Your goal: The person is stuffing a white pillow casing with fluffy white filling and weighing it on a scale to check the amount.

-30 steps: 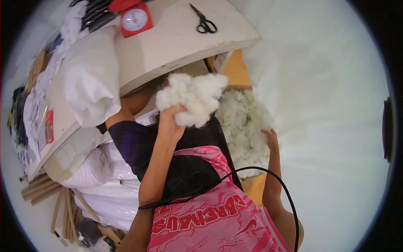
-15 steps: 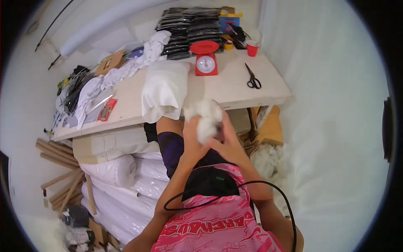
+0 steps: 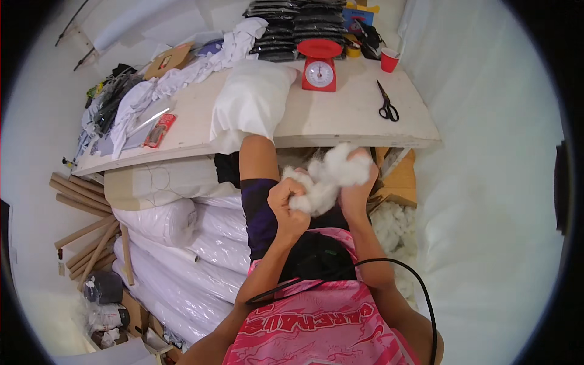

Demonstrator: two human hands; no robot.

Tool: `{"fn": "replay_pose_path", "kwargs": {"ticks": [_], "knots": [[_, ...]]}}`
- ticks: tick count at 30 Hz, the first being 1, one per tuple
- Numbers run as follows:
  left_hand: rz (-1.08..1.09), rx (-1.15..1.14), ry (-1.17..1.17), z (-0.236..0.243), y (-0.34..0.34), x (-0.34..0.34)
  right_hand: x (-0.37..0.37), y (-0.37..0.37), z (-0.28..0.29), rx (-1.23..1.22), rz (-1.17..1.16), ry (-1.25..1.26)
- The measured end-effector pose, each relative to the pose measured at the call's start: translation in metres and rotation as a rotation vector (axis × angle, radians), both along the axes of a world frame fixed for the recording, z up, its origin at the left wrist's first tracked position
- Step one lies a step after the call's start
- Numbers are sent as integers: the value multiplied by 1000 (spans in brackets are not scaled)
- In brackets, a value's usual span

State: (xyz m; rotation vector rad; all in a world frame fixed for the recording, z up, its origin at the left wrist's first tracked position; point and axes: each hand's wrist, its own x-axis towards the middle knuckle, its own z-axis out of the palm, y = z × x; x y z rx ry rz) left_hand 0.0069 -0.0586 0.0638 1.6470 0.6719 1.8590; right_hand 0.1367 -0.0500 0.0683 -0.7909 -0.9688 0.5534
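My left hand (image 3: 287,210) is closed round one end of a tuft of fluffy white fibre (image 3: 322,185) held in front of my lap. My right hand (image 3: 354,198) grips the other end, its fingers mostly hidden behind the fluff. The tuft stretches between the two hands. Just beyond them, a white fabric bag with a bulging, filled look (image 3: 249,97) lies over the front edge of the wooden table. Below my right hand, beside my leg, more loose fibre (image 3: 392,228) lies in a cardboard box (image 3: 398,179).
The table (image 3: 322,125) carries a red scale (image 3: 319,73), black scissors (image 3: 386,109), a red cup (image 3: 389,61), stacked black packets (image 3: 286,30) and white cloth (image 3: 140,100). Underneath are wrapped white rolls (image 3: 176,280); cardboard tubes (image 3: 85,225) lean at left. A white curtain-like surface (image 3: 480,182) borders the right.
My right hand has risen from the loose fibre to join my left on the tuft. Since half a second ago the hands have moved apart, drawing it out. The view has shifted toward the table.
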Motion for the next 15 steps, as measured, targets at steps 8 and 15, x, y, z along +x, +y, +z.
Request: {"fn": "replay_pose_path", "kwargs": {"ticks": [8,15], "knots": [[-347,-300,-650,-14,-8,-19,26,23,-46,-200,-14,415],[-17,-481,-635,-30,-14,-20,-24,-28,-14,-114,299,-436]]}}
